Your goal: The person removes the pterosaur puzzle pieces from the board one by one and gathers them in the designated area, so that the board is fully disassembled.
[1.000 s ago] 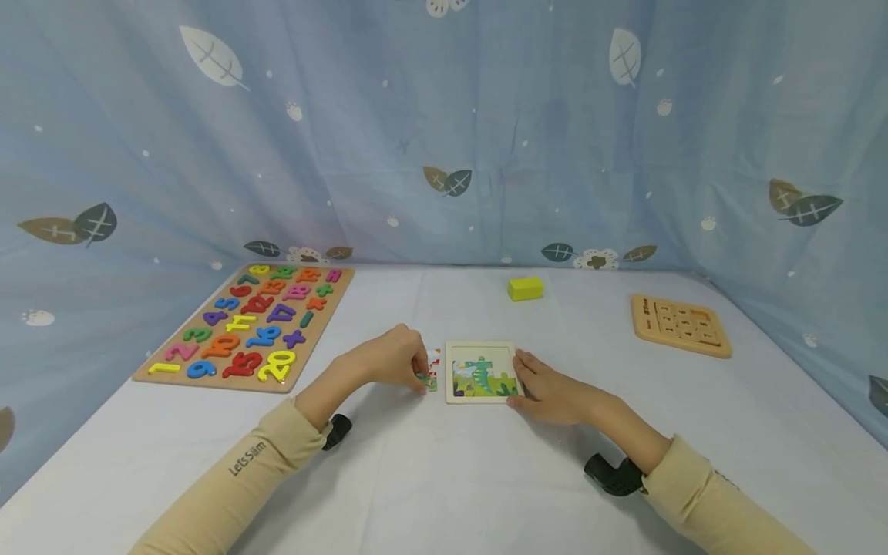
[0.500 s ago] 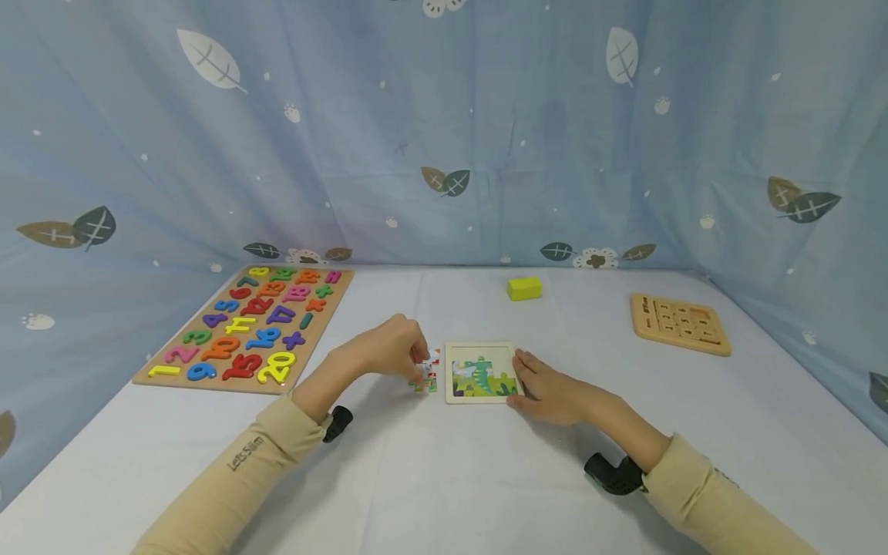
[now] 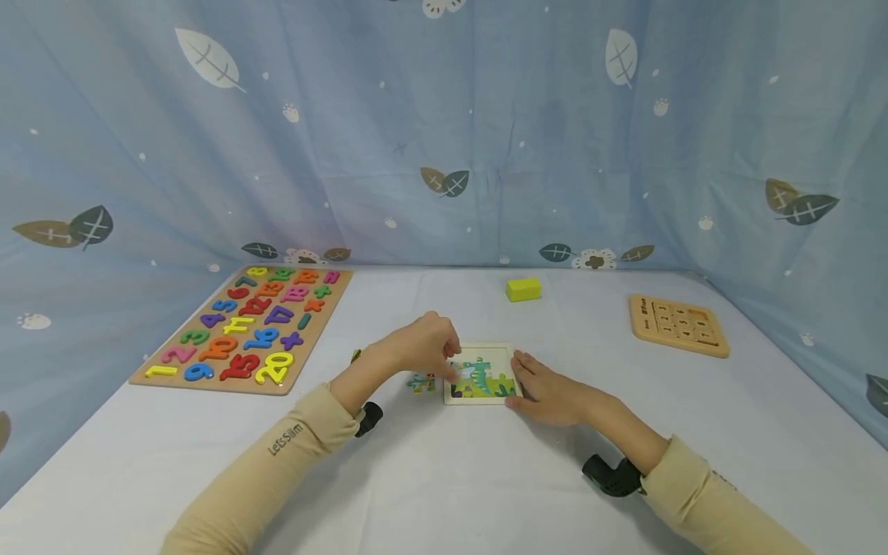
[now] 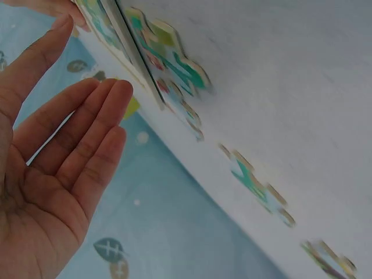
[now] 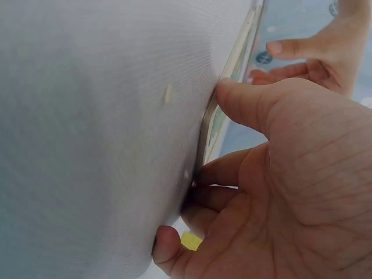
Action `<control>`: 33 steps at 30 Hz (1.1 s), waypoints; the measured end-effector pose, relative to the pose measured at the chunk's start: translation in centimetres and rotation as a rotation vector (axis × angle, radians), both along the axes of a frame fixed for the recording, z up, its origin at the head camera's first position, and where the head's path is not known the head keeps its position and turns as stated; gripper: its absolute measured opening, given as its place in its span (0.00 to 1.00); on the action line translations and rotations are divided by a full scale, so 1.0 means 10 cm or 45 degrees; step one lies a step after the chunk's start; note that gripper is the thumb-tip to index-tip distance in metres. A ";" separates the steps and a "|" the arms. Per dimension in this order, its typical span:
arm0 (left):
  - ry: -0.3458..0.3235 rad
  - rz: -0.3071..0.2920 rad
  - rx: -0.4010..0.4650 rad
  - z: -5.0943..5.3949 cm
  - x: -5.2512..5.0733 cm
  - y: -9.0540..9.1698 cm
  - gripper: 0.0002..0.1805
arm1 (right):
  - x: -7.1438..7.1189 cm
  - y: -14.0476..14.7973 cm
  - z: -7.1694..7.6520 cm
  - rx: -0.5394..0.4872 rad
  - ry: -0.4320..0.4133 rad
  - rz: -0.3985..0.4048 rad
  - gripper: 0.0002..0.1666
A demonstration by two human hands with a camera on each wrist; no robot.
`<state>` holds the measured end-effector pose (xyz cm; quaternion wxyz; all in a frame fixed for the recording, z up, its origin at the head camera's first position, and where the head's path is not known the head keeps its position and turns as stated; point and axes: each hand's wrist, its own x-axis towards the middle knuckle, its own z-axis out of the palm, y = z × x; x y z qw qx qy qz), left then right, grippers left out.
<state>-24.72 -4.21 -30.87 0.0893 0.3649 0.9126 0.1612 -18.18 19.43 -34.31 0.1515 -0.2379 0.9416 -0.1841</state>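
A square jigsaw puzzle (image 3: 481, 349) with a pale frame lies mid-table, partly filled with a green dinosaur picture. My right hand (image 3: 555, 391) holds its right side, thumb at the near corner and fingers along the edge; in the right wrist view the thumb (image 5: 247, 104) touches the rim. Over the puzzle's left part hovers my left hand (image 3: 426, 344). Its palm (image 4: 52, 192) shows in the left wrist view, thumb and fingers apart with nothing seen between them. Loose puzzle pieces (image 3: 421, 383) lie left of the frame, some behind the left hand; several (image 4: 253, 177) show in the left wrist view.
At the left is a wooden board with coloured numbers (image 3: 239, 331). A yellow block (image 3: 523, 290) lies behind the puzzle, and a wooden number slide board (image 3: 678, 325) at the right. A patterned blue curtain (image 3: 444, 131) hangs along the back edge.
My left hand has moved from the loose pieces rightward over the puzzle's left side, its fingers spreading apart. My right hand has stayed at the puzzle's right edge.
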 end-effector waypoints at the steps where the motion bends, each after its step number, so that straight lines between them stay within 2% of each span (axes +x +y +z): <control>1: -0.004 -0.005 0.003 0.00 0.00 0.03 0.20 | 0.00 0.00 0.00 0.004 -0.003 -0.004 0.44; 5: 0.028 -0.031 -0.025 -0.03 -0.02 0.13 0.20 | -0.01 0.00 0.00 0.005 -0.007 0.006 0.44; 9: 0.055 -0.022 -0.088 -0.07 -0.05 0.23 0.21 | -0.01 0.00 -0.01 0.007 -0.005 0.022 0.45; 16: 0.097 -0.004 -0.184 -0.11 -0.07 0.34 0.32 | 0.00 0.00 0.01 0.005 -0.008 0.023 0.44; 23: 0.057 0.016 -0.231 -0.11 -0.06 0.40 0.31 | 0.01 -0.01 0.02 0.016 -0.015 0.019 0.45; 28: 0.004 0.010 -0.291 -0.10 -0.06 0.42 0.26 | -0.01 0.00 0.00 0.020 -0.007 0.022 0.45; 33: -0.018 0.004 -0.294 -0.09 -0.05 0.43 0.23 | -0.02 0.00 -0.01 0.019 -0.003 0.021 0.44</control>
